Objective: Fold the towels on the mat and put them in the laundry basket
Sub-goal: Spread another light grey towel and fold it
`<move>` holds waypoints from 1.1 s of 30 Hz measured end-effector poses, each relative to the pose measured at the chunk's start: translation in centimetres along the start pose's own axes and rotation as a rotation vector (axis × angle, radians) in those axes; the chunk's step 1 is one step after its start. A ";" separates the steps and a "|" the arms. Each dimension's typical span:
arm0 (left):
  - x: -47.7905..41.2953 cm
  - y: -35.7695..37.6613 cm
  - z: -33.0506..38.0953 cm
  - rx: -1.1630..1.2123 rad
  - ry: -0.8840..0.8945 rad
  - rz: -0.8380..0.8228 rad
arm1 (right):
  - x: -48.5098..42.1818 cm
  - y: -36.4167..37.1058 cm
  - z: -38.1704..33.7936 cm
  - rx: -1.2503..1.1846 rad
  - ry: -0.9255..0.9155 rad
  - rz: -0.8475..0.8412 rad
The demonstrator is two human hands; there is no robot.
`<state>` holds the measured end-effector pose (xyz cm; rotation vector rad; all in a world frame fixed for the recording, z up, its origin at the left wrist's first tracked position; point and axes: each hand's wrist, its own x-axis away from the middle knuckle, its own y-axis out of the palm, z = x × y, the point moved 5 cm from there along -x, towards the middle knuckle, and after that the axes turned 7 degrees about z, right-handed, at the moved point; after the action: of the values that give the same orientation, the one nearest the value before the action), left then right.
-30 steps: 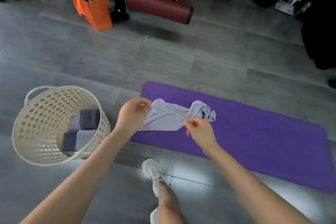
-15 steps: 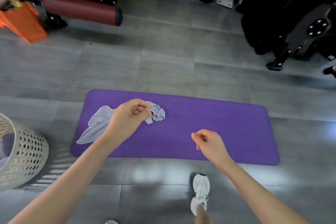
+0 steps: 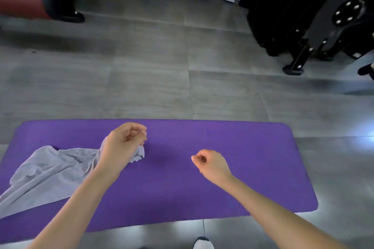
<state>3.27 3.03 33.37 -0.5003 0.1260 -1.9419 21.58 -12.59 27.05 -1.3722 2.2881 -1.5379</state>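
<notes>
Floor [image 3: 151, 79]: grey tiles, running under everything else.
Gym machine [image 3: 315, 16]: black frame and plates, far right, standing off the mat.
Mat [image 3: 222, 184]: purple, lying flat across the floor in front of the person, long side left to right.
Towel [image 3: 46, 174]: pale grey, crumpled, spread over the mat's left part; one end is bunched up under the left hand, the other end trails toward the near left edge of the view.
Padded roller [image 3: 18, 0]: dark red, far left, on the floor well apart from the mat.
Left hand [image 3: 121, 145]: fingers curled closed around the towel's bunched end, raised over the mat.
Right hand [image 3: 210, 162]: loosely curled, fingertips pinched together, holding nothing, over the mat's bare middle, apart from the towel.
Shoe [image 3: 203, 243]: white toe, at the near edge, just off the mat.
</notes>
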 end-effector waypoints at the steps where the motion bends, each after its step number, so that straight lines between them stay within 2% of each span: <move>1: -1.8 1.3 -2.6 -0.031 0.012 -0.005 | -2.1 2.5 1.1 0.002 0.006 0.002; 4: -8.2 3.9 -10.8 -0.062 0.061 0.019 | -9.5 11.6 4.1 0.030 -0.050 0.015; 11: -20.2 2.2 -32.6 -0.346 0.126 0.335 | -22.7 33.0 6.6 0.059 -0.275 0.028; 17: -25.5 -0.1 -46.3 -0.617 0.129 0.478 | -28.6 43.5 4.7 0.130 -0.509 0.141; 20: -27.0 -0.1 -50.2 -0.839 0.089 0.398 | -29.5 46.4 3.2 0.273 -0.625 0.138; 24: -27.6 -0.4 -53.0 -1.074 -0.006 0.297 | -28.0 47.5 1.2 0.483 -0.788 0.319; 27: -27.5 -0.8 -54.2 -1.186 0.075 0.299 | -26.9 46.6 1.9 0.615 -0.894 0.372; 30: -27.0 -0.9 -54.4 -1.150 0.162 0.355 | -26.4 44.0 4.9 0.734 -1.025 0.385; 33: -25.7 -1.2 -53.2 -1.007 0.236 0.398 | -26.6 39.4 8.5 0.849 -1.033 0.413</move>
<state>-10.35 19.24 -21.79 -0.8058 1.2911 -1.4260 16.87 3.95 -18.11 -0.9667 1.0082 -1.0339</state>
